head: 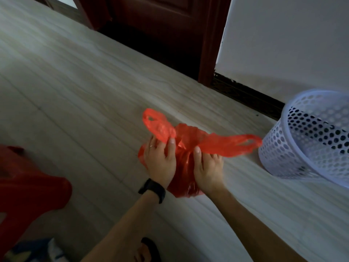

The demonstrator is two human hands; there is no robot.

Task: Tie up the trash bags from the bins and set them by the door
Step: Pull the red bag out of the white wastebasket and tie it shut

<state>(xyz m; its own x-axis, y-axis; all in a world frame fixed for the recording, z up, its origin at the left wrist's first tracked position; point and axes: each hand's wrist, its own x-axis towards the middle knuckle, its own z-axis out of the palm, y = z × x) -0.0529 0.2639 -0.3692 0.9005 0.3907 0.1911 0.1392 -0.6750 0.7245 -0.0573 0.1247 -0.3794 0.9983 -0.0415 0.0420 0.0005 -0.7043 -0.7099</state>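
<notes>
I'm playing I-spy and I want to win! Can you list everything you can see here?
trash bag: one, red, between the two hands, handles spread sideways and not yet knotted
bin: one, pale lilac with holes, right of the bag, near the wall
door: one, dark red-brown, top middle
wall: one, white, top right
skirting: one, dark, along the wall's foot
floor: one, pale wood-look, under everything
red plastic thing: one, red, left edge; perhaps a stool
watch: one, black, left wrist
foot: one, in a dark sandal, bottom edge
left hand: one, pinches the bag's left handle
right hand: one, pinches the bag's right handle
</notes>
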